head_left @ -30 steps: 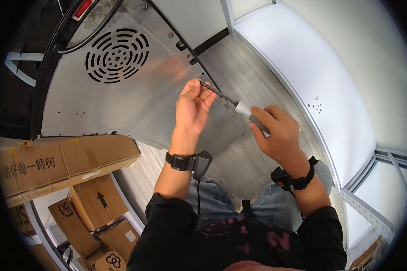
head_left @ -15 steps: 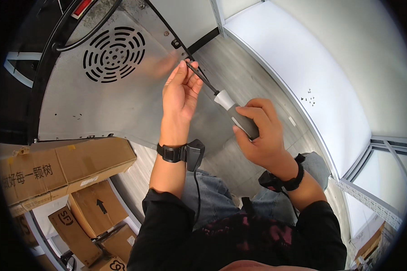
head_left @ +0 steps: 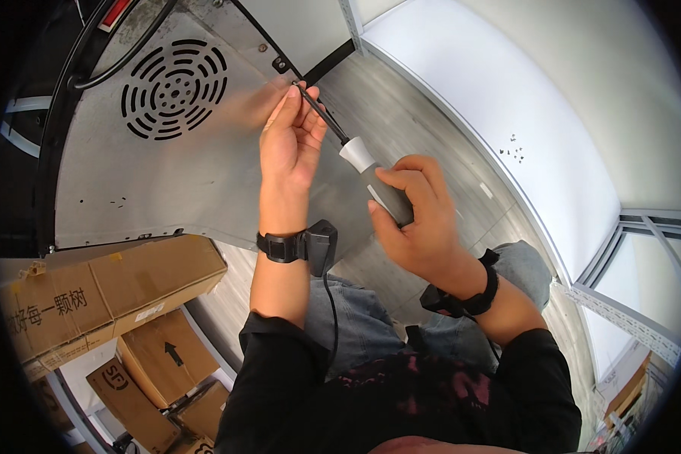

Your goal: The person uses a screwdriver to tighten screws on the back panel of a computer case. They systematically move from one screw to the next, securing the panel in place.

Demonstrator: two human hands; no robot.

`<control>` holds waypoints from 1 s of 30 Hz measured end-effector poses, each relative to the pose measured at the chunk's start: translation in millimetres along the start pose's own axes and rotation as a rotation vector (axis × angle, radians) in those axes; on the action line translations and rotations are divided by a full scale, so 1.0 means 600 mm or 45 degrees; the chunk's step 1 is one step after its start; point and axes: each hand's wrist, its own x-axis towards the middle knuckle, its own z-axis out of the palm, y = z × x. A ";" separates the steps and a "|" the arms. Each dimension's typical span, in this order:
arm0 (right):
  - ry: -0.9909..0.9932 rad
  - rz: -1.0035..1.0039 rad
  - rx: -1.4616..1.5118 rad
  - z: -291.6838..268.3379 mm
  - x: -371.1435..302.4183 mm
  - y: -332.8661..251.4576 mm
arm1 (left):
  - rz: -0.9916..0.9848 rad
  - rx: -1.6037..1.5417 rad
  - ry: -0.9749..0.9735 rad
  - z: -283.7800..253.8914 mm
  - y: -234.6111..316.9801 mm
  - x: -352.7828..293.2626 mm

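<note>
Grey screwdriver angled toward eleven o'clock, right hand with fingers wrapped around its handle, left hand pinching its tip near the metal panel edge, floor opening beyond at one o'clock, small bits on white shelf at two o'clock

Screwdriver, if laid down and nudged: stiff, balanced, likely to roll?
Screwdriver is likely stiff: slim shaft looks straight and metallic. Probably handle-heavy, since the handle is far thicker. Might roll, as the handle looks rounded.

Brown cardboard boxes (one long) lie left, a white shelf right.
</note>
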 end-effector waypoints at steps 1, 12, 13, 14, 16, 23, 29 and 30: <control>0.003 0.010 0.002 0.000 0.001 0.000 | -0.001 -0.002 0.007 0.000 -0.001 0.002; -0.020 -0.010 -0.059 -0.004 0.011 -0.012 | -0.018 0.090 -0.046 -0.003 0.011 -0.008; -0.032 0.005 -0.071 -0.003 0.011 -0.013 | -0.040 0.117 -0.054 -0.006 0.012 -0.008; -0.032 0.009 -0.073 -0.002 0.011 -0.012 | -0.062 0.144 -0.061 -0.009 0.013 -0.008; -0.032 0.010 -0.087 -0.003 0.011 -0.013 | -0.117 0.198 -0.149 0.002 0.013 -0.019; -0.042 0.016 -0.017 -0.005 0.012 -0.021 | -0.103 0.098 -0.336 -0.016 0.003 -0.011; -0.022 -0.085 -0.030 -0.013 0.002 -0.023 | -0.111 0.050 -0.235 -0.007 -0.003 -0.011; -0.016 -0.120 -0.051 -0.011 -0.002 -0.017 | -0.115 0.044 -0.244 -0.008 -0.005 -0.010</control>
